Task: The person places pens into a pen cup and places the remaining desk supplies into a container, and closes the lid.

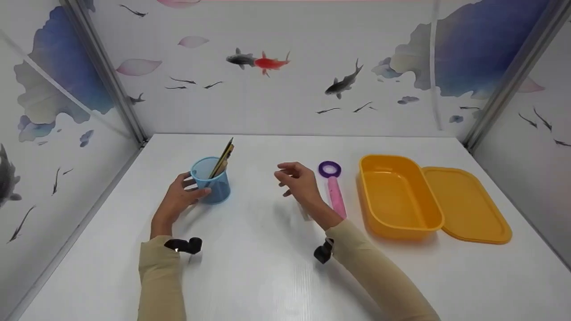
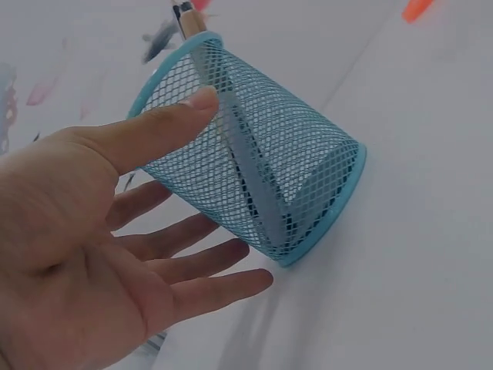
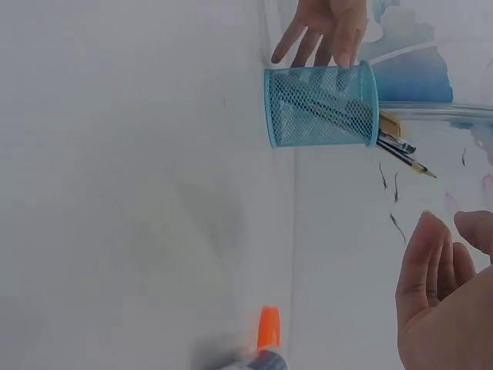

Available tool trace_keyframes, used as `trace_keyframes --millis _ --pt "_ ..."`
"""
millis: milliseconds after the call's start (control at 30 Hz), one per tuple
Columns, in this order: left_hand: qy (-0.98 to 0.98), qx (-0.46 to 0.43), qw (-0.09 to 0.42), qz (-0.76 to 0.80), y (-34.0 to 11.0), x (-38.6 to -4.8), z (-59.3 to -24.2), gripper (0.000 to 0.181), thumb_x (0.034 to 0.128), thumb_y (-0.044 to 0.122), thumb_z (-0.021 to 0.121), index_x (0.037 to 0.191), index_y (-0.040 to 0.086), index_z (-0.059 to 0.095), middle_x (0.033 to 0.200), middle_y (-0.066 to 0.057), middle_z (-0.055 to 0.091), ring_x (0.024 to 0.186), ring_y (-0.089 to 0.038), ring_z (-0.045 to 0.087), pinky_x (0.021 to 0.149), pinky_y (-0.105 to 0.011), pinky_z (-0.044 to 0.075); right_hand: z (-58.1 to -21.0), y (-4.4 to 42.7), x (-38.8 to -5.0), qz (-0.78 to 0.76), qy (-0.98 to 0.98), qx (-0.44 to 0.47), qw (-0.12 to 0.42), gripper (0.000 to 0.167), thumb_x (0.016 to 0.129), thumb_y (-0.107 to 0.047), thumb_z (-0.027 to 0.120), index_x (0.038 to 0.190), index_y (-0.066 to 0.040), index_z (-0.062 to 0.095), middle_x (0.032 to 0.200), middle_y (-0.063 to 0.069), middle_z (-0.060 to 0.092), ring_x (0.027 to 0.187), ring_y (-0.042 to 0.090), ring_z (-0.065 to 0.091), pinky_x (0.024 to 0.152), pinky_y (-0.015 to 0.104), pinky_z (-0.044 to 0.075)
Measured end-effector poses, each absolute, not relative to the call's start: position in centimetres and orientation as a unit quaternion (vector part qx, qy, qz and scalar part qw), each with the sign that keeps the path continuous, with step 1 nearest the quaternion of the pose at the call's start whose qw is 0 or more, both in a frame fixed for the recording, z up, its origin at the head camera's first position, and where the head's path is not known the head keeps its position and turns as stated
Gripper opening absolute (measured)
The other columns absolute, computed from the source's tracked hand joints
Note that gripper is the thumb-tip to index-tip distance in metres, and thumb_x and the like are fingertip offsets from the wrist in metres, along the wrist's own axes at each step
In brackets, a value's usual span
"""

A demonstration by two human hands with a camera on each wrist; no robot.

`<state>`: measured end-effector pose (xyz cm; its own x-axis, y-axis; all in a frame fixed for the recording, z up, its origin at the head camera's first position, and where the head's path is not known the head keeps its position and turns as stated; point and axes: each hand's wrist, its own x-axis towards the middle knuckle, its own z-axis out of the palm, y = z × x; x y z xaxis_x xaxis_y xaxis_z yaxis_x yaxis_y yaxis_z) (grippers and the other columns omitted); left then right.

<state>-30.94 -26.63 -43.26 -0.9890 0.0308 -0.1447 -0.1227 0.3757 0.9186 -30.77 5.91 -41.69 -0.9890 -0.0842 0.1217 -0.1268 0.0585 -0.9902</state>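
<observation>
A blue mesh pen holder stands upright on the table, with pencils and other slim items leaning in it. My left hand is at its left side, thumb against the mesh and the other fingers spread behind. In the left wrist view those fingers look nearly straight beside the mesh wall. Over the table to the right, my right hand hangs with loosely bent fingers and nothing in them. A pink stick with a purple ring lies just beyond it. Beneath the right wrist, a pale item is mostly hidden.
A yellow plastic box stands at the right, and its flat lid lies beside it, reaching the box's edge. An orange-tipped object shows at the bottom of the right wrist view, partly cut off. Printed panels surround the white table.
</observation>
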Motion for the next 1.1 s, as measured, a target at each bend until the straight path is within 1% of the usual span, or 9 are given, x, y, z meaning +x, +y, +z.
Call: trace_keyframes --millis 167,233,333,467,567,667,833,967,1100 --pt "0.832 -0.034 0.072 0.549 -27.1 -30.6 -42.2 0.098 0.0903 0.029 0.075 0.161 0.007 0.01 0.165 -0.022 0.022 0.15 -0.041 0.031 0.12 -0.052 0.038 -41.6 8.2 -29.9 0.668 -0.741 0.068 0.002 0.032 0.092 -0.022 0.073 0.122 -0.01 0.068 0.11 0.007 0.07 0.095 0.019 0.066 0.065 0.024 0.061" --pt "0.84 -0.044 0.066 0.537 -27.2 -30.4 -41.6 0.095 0.0913 0.03 0.074 0.161 0.008 0.012 0.165 -0.021 0.023 0.15 -0.04 0.033 0.119 -0.051 0.039 -41.4 9.1 -29.5 0.657 -0.751 0.07 -0.006 0.034 0.092 -0.023 0.073 0.123 -0.011 0.068 0.113 0.007 0.07 0.099 0.021 0.067 0.071 0.026 0.062" --pt "0.85 -0.052 0.054 0.522 -27.2 -30.0 -40.5 0.09 0.0935 0.031 0.071 0.161 0.01 0.015 0.165 -0.02 0.024 0.149 -0.04 0.035 0.119 -0.051 0.039 -41.1 10.5 -29.0 0.63 -0.773 0.074 -0.013 0.037 0.093 -0.026 0.073 0.126 -0.012 0.066 0.118 0.008 0.069 0.102 0.021 0.068 0.079 0.03 0.063" --pt "0.852 -0.044 0.03 0.52 -27.1 -29.2 -39.1 0.083 0.097 0.034 0.066 0.16 0.01 0.018 0.164 -0.02 0.027 0.147 -0.039 0.038 0.12 -0.049 0.039 -40.7 12.7 -28.4 0.596 -0.8 0.069 -0.02 0.042 0.095 -0.027 0.07 0.133 -0.01 0.062 0.127 0.011 0.066 0.107 0.022 0.068 0.09 0.036 0.062" --pt "0.848 -0.039 0.011 0.528 -26.8 -28.6 -38.0 0.079 0.0988 0.036 0.062 0.16 0.01 0.02 0.164 -0.019 0.029 0.147 -0.037 0.039 0.119 -0.047 0.04 -40.5 14.5 -28.0 0.572 -0.818 0.054 -0.022 0.045 0.096 -0.029 0.069 0.136 -0.011 0.06 0.133 0.012 0.064 0.113 0.024 0.067 0.095 0.036 0.06" --pt "0.844 -0.039 -0.007 0.535 -26.2 -28.2 -37.1 0.077 0.0998 0.037 0.06 0.16 0.012 0.021 0.163 -0.018 0.031 0.148 -0.035 0.039 0.117 -0.046 0.042 -40.1 16.4 -27.7 0.549 -0.834 0.035 -0.025 0.047 0.097 -0.034 0.067 0.138 -0.015 0.058 0.137 0.009 0.062 0.119 0.026 0.064 0.1 0.035 0.058" --pt "0.836 -0.027 -0.034 0.546 -25.1 -27.9 -36.0 0.07 0.1019 0.037 0.057 0.159 0.012 0.025 0.161 -0.017 0.036 0.144 -0.033 0.046 0.112 -0.043 0.048 -39.2 19.6 -27.0 0.51 -0.86 0.022 -0.011 0.052 0.098 -0.041 0.063 0.143 -0.017 0.053 0.143 0.009 0.058 0.128 0.03 0.059 0.109 0.041 0.052" --pt "0.821 -0.022 -0.06 0.567 -23.8 -27.6 -35.3 0.065 0.1025 0.033 0.056 0.157 0.011 0.029 0.157 -0.016 0.042 0.139 -0.031 0.051 0.108 -0.041 0.051 -38.1 22.2 -26.4 0.466 -0.884 0.036 0.012 0.058 0.097 -0.045 0.062 0.145 -0.014 0.051 0.146 0.012 0.055 0.132 0.032 0.055 0.112 0.046 0.048" --pt "0.814 -0.018 -0.075 0.576 -21.9 -27.3 -34.7 0.064 0.1022 0.03 0.057 0.156 0.011 0.03 0.155 -0.015 0.044 0.138 -0.029 0.052 0.108 -0.04 0.052 -37.1 24.4 -25.8 0.465 -0.884 0.038 0.026 0.066 0.095 -0.05 0.063 0.145 -0.009 0.049 0.147 0.016 0.054 0.134 0.035 0.052 0.114 0.049 0.046"
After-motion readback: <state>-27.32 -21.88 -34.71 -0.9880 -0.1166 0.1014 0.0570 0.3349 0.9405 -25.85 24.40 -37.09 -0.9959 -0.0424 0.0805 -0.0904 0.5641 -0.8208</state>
